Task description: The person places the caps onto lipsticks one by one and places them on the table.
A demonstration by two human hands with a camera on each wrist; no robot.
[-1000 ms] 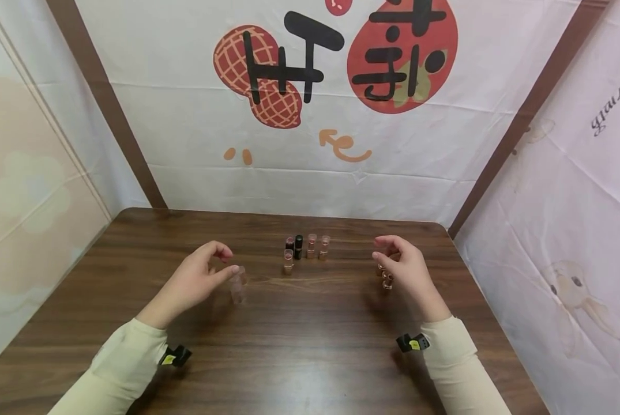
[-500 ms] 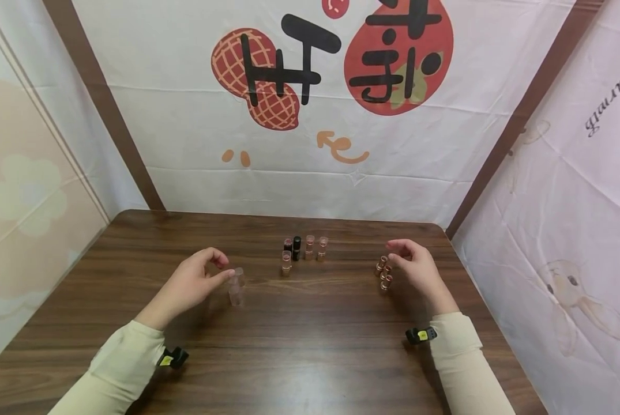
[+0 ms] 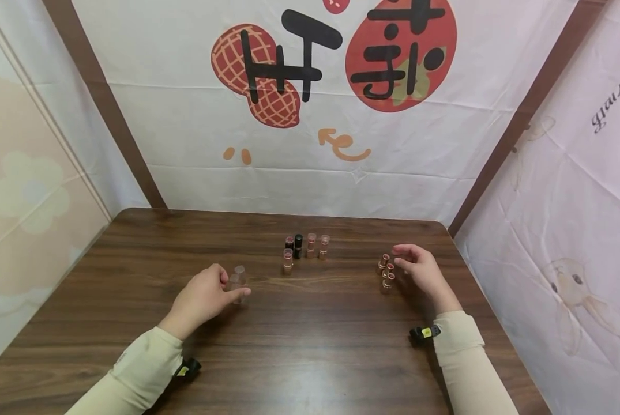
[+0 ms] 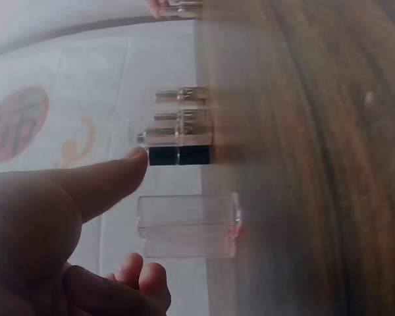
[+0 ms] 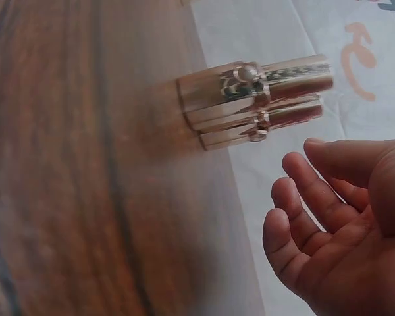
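Note:
My left hand reaches around a pair of clear lipstick caps standing upright on the left of the table. In the left wrist view the thumb and curled fingertips stay apart from the caps. Over to the right, three uncapped lipsticks with rose-gold tubes stand close together. Beside them hovers my right hand, its fingers loosely bent and holding nothing. The right wrist view shows a gap between these fingers and the shiny lipsticks.
Several capped lipsticks stand near the back middle of the wooden table, among them a black lipstick and a clear-capped one in front. A printed cloth hangs behind the table's far edge.
My left hand has come closer and slightly right, its thumb now in front of the clear caps. My right hand has drawn back to the right, uncovering the three lipsticks.

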